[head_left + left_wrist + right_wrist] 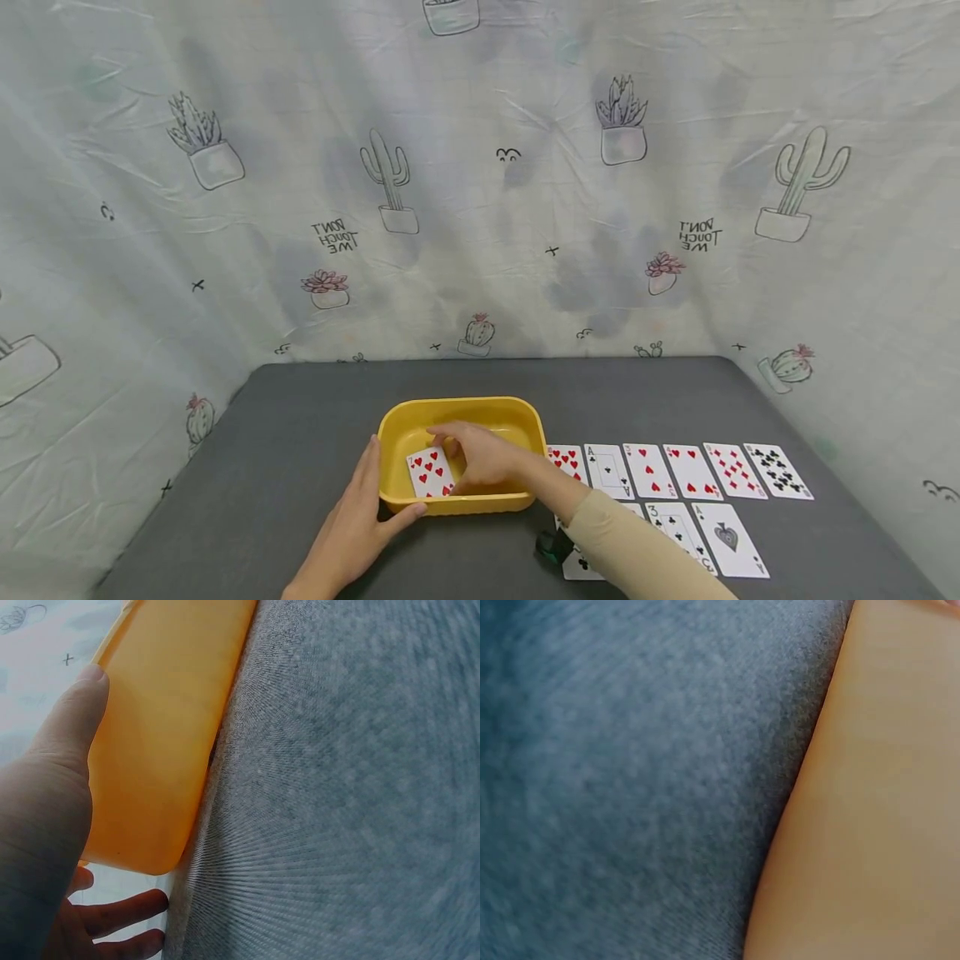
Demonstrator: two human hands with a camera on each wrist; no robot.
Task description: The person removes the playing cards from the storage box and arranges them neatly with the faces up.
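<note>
Head view: right hand pinches a card inside the yellow tub; left hand, fingers straight, braces its nine o'clock wall. Best kept steady.

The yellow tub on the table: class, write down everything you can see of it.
The yellow tub is a shallow, rounded rectangular basin, plastic by its look, upright on the grey table. The left hand rests against its left wall and near rim. The right hand reaches inside, holding a red-pipped playing card face up. Rows of cards lie to its right.
</note>
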